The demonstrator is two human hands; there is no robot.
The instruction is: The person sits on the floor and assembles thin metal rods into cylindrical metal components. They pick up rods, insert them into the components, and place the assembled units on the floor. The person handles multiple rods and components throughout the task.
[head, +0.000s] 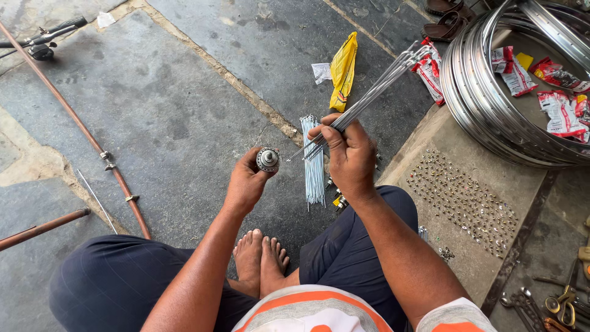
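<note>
One small round metal wheel hub (268, 159) sits upright in the left hand (247, 182), fingers curled closed around its lower part, above the stone floor (184, 110). Just beside it, the right hand (348, 157) is fisted tight around a bundle of thin silver spokes (381, 83) slanting up to the right. More spokes (314, 161) lie flat between the hands.

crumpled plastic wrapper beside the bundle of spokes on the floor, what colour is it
Yellow: the crumpled plastic wrapper shows best in the head view.
</note>
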